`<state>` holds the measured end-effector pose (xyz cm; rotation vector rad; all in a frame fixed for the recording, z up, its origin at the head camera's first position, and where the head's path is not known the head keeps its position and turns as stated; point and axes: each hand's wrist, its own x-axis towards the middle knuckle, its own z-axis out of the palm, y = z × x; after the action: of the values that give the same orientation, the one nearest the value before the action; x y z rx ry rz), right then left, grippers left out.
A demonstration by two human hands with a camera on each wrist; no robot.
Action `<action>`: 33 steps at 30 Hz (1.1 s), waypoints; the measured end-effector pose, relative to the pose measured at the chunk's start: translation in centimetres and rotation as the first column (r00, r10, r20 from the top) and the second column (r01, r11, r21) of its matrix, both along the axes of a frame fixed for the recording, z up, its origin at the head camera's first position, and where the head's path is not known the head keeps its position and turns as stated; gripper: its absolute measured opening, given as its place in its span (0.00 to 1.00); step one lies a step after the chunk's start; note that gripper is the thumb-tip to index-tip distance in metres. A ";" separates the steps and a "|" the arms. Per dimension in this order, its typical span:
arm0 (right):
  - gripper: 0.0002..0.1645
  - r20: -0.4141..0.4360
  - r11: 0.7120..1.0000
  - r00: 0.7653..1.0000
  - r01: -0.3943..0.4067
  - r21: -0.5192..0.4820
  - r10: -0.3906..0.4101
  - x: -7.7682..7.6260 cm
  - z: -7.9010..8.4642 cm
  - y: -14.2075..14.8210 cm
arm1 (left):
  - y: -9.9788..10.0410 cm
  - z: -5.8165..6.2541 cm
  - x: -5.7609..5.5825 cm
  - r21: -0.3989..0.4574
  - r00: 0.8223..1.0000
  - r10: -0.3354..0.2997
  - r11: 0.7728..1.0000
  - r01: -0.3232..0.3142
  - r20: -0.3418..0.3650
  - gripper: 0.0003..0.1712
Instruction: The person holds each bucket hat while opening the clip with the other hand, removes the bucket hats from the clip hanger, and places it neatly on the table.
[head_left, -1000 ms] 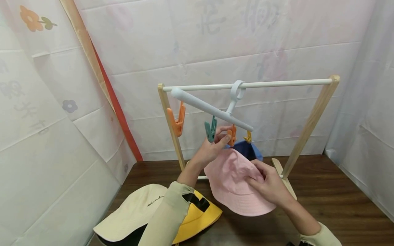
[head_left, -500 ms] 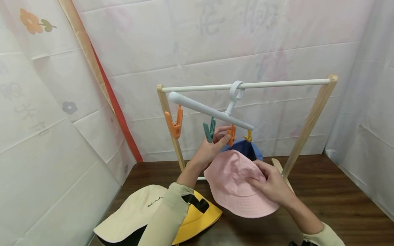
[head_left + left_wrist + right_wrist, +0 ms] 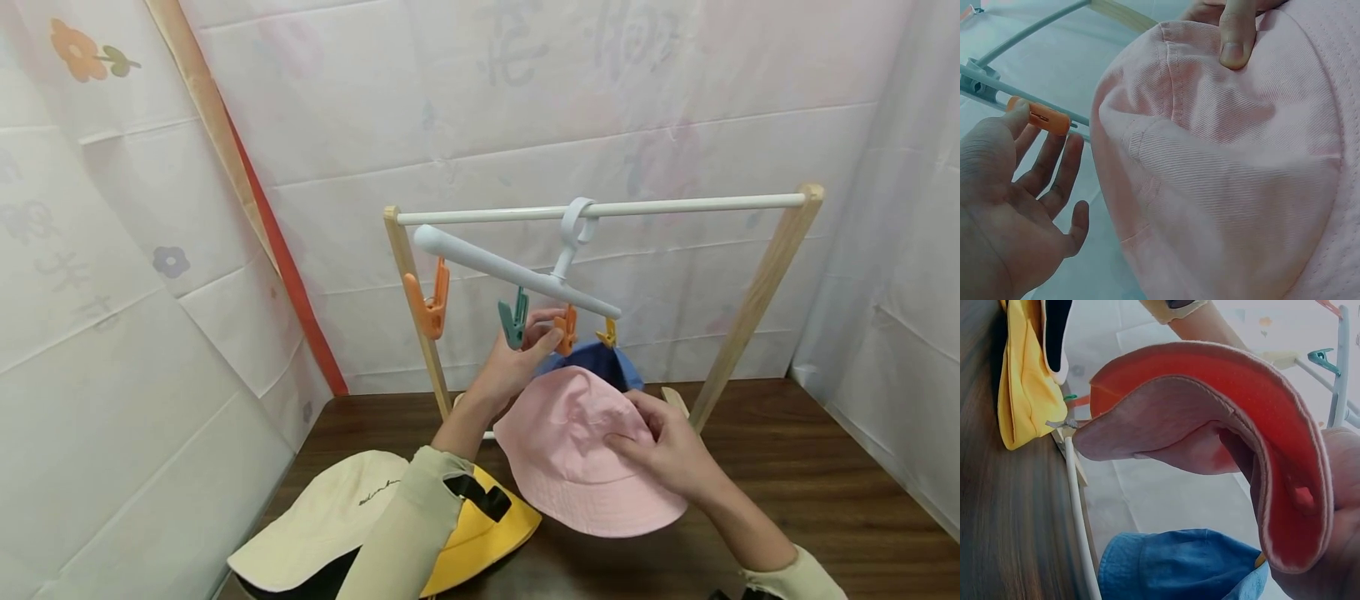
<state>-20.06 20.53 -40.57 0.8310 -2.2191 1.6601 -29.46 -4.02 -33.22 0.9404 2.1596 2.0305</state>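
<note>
A pink bucket hat (image 3: pixel 577 450) hangs in the air from my right hand (image 3: pixel 671 446), which pinches its side between thumb and fingers. In the right wrist view the hat's brim (image 3: pixel 1191 394) curves round, with some fingers inside the crown. My left hand (image 3: pixel 517 362) pinches an orange clothespin (image 3: pixel 566 330) on the pale blue hanger (image 3: pixel 510 271); the left wrist view shows thumb and fingertips on this clip (image 3: pixel 1041 117). Behind the pink hat, a blue hat (image 3: pixel 622 367) hangs from a yellow clip (image 3: pixel 607 333).
A green clip (image 3: pixel 514 318) and another orange clip (image 3: pixel 429 302) hang further left on the hanger. The wooden rack's white rail (image 3: pixel 690 205) bears the hanger. A cream cap (image 3: pixel 330 517) and a yellow hat (image 3: pixel 487 533) lie on the dark table (image 3: pixel 825 467), front left.
The right hand and the pink hat have shifted slightly right and down. The left hand keeps its place at the orange clip. The hanger has swayed a little.
</note>
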 end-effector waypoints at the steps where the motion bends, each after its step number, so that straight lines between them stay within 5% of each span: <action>1: 0.18 0.009 1.000 1.000 -0.006 -0.003 0.006 0.0 0.0 0.1 | 0.0 0.0 0.0 0.000 1.000 0.000 1.000 0.000 -0.002 0.24; 19: 0.18 0.087 0.988 0.987 -0.125 -0.087 0.133 0.4 0.0 1.0 | -0.3 0.7 0.3 -0.012 0.999 -0.021 1.000 0.021 -0.031 0.26; 33: 0.30 0.145 0.970 0.961 -0.222 -0.095 0.235 0.8 -0.2 2.3 | -0.7 0.4 0.0 -0.054 0.997 -0.030 0.998 0.026 -0.065 0.28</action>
<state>-19.30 22.81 -40.76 1.0021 -2.2118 1.9665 -29.43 -4.72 -32.78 1.0385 2.2078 1.9458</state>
